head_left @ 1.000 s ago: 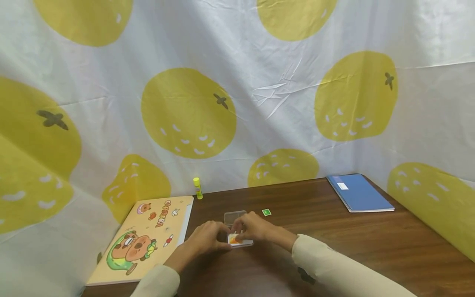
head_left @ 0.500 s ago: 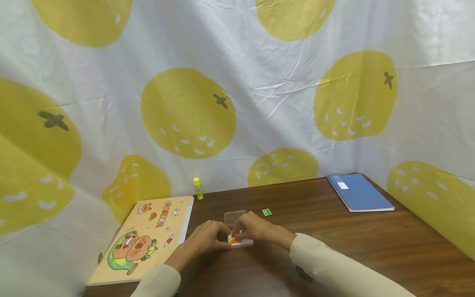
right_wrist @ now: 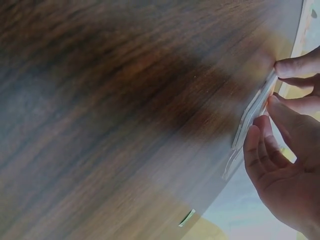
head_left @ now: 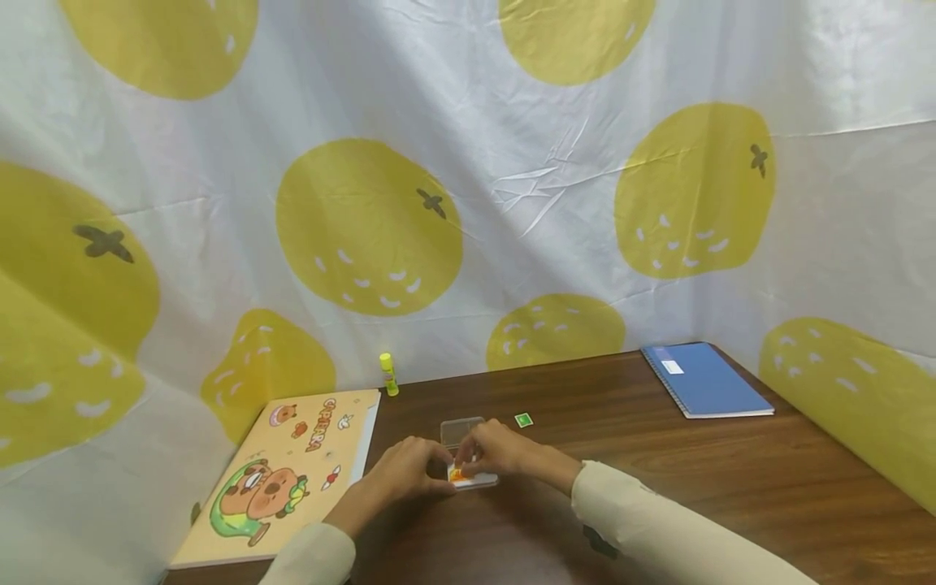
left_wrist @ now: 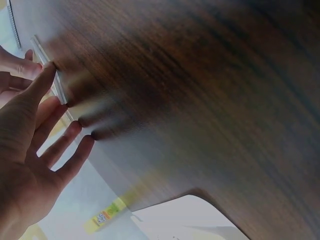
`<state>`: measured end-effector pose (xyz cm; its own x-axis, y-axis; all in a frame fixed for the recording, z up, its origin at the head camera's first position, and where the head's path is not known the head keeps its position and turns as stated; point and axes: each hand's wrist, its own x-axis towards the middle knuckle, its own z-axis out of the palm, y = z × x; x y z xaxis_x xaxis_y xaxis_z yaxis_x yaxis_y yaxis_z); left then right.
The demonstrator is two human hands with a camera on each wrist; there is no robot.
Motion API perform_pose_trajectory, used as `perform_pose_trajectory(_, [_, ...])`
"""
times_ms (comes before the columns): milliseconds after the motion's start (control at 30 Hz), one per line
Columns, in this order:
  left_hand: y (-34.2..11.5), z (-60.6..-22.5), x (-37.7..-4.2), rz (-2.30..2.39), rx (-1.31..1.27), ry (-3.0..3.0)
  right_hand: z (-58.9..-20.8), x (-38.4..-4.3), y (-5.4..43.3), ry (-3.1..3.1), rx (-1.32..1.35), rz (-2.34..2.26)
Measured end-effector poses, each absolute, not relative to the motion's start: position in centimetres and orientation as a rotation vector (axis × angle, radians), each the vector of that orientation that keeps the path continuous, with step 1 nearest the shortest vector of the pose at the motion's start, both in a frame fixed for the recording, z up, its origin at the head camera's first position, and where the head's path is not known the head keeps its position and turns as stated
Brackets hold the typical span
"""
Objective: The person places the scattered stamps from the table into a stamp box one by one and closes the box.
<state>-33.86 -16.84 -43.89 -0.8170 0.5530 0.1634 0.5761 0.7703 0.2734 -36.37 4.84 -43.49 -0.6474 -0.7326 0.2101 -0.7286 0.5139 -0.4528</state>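
Observation:
A small clear plastic case (head_left: 480, 483) lies on the dark wooden table, its transparent lid (head_left: 459, 428) flipped back on the far side. Inside is a small white piece with an orange print (head_left: 457, 475), partly hidden by fingers. My left hand (head_left: 406, 466) holds the case at its left side between thumb and index finger; in the left wrist view its other fingers are spread close to the tabletop. With bent fingers, my right hand (head_left: 499, 448) reaches in from the right and pinches at the orange-printed piece, thumb and fingertips close together.
A small green square sticker (head_left: 523, 420) lies behind the right hand. The yellow glue stick (head_left: 389, 375) stands by the curtain (head_left: 541, 268). On the left is a large capybara-print folder (head_left: 344, 455); a blue spiral notebook (head_left: 712, 382) sits at the back right.
My right fingertips have shifted slightly left over the orange-printed piece, covering more of it. The left hand and the case stay almost in place.

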Motion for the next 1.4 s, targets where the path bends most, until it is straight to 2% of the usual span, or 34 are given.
perform_pose_trajectory(767, [-16.7,-44.2,-33.7,-0.52,-0.921,-2.886,-43.0,-37.0,7.0,2.745,-1.389,-0.783])
perform_pose_trajectory(1400, [-16.6,-43.4,-33.7,-0.537,-0.888,-2.915,-41.9,-38.8,10.9,2.81,-1.282,-0.778])
